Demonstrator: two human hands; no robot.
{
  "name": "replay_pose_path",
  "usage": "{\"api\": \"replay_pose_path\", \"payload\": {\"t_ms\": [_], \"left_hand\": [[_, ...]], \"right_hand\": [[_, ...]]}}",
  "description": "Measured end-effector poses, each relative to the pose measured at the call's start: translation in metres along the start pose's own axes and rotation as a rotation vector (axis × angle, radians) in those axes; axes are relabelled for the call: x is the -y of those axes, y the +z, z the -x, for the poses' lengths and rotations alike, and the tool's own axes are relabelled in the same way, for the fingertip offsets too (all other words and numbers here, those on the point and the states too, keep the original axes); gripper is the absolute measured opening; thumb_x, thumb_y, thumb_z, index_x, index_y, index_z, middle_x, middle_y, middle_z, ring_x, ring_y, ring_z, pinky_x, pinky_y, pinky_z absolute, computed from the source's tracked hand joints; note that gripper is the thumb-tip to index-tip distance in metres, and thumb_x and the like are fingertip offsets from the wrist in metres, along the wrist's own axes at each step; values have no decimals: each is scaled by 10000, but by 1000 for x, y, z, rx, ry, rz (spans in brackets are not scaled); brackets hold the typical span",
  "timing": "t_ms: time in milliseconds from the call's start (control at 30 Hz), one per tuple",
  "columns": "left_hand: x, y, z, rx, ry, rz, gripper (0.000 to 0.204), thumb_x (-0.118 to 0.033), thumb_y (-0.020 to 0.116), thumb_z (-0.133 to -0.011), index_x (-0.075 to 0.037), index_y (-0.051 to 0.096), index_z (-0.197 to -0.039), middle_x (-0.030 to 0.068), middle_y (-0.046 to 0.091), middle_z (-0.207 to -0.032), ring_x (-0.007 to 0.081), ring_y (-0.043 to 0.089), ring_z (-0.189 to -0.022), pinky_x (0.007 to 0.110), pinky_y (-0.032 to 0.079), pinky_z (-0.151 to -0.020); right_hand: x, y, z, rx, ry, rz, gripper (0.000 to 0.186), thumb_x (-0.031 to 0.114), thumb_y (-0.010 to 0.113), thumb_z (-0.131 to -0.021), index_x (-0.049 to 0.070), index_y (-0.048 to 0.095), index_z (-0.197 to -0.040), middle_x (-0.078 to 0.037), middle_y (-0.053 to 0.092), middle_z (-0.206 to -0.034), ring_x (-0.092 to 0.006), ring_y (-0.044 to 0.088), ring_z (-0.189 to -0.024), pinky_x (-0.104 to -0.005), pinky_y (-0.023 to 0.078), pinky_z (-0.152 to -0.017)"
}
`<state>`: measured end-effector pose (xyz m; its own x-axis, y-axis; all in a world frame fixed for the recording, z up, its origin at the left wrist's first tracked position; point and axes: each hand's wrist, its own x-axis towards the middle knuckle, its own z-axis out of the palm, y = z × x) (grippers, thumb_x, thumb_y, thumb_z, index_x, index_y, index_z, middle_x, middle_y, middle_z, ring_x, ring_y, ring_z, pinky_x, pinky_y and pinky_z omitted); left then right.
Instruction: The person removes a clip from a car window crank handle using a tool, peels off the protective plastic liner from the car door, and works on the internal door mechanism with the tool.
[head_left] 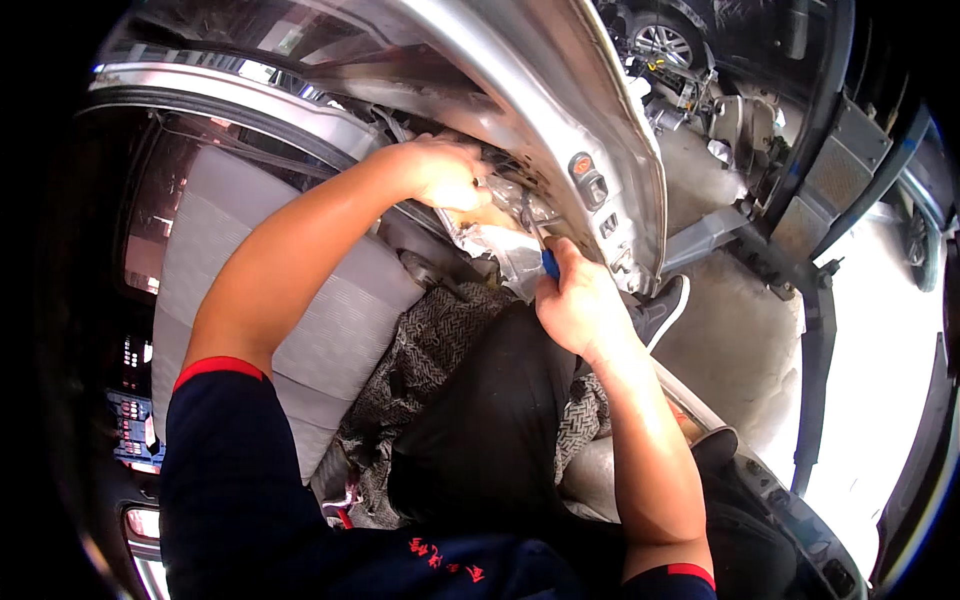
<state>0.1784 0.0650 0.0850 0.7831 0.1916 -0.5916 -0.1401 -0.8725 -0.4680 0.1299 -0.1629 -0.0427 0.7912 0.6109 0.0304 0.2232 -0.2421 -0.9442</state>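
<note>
My left hand (pixel 448 178) reaches into an opened cavity beside the silver car body frame (pixel 545 95). Its fingers are curled, and whatever they grip is hidden. Lower and to the right, my right hand (pixel 585 305) is closed round a blue-handled tool (pixel 550 264) with a slim metal shaft. The shaft points up into the cavity, toward crumpled clear plastic sheeting (pixel 510 245); its tip is hard to make out. A latch fitting (pixel 592 185) sits on the frame just above my right hand.
A grey seat back (pixel 300 290) lies to the left under my left arm. Patterned fabric (pixel 440 345) covers the area by my dark-trousered leg (pixel 480 420). My shoe (pixel 665 312) rests at the door opening. Beyond stand a dark lift post and arm (pixel 815 340) and dismantled car parts (pixel 740 125).
</note>
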Motion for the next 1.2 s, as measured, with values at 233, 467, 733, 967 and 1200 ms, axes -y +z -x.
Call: {"api": "replay_pose_path", "payload": {"t_ms": [233, 467, 733, 967, 1200], "left_hand": [[0, 13, 16, -59, 1, 68, 552, -453, 595, -944, -119, 640, -1381, 134, 546, -1450, 392, 433, -1355, 506, 351, -1166], [5, 26, 16, -100, 64, 77, 523, -430, 589, -944, -120, 667, -1358, 96, 566, -1473, 387, 478, -1279, 441, 382, -1145], [24, 29, 4, -73, 170, 140, 451, -307, 592, -928, -111, 692, -1321, 98, 646, -1398, 392, 516, -1187, 443, 390, -1117], [26, 27, 7, -109, 164, 137, 471, -358, 538, -950, -115, 695, -1322, 146, 646, -1385, 445, 527, -1255, 449, 388, -1148], [29, 23, -8, -60, 114, 225, 560, -193, 480, -967, -112, 485, -1522, 139, 630, -1416, 421, 554, -1284, 457, 397, -1153]], "right_hand": [[-2, -3, -12, -101, -92, 65, 274, 81, 576, -878, -40, 576, -1125, -324, 692, -953, -457, 690, -963, -514, 546, -885], [-20, 5, -20, -4, -41, 64, 398, 101, 583, -872, -11, 631, -1251, -322, 689, -1040, -451, 664, -1071, -492, 530, -951], [-34, 7, -26, 123, -101, 55, 385, 138, 581, -869, 22, 663, -1227, -300, 687, -1100, -433, 653, -1109, -485, 519, -965], [-21, -4, -23, 192, -47, 29, 358, 137, 573, -876, 10, 661, -1199, -301, 678, -1133, -440, 630, -1151, -484, 504, -987], [-22, 4, -21, 136, -50, 23, 352, 131, 570, -877, 28, 646, -1205, -291, 672, -1162, -444, 610, -1179, -490, 493, -1001]]}}
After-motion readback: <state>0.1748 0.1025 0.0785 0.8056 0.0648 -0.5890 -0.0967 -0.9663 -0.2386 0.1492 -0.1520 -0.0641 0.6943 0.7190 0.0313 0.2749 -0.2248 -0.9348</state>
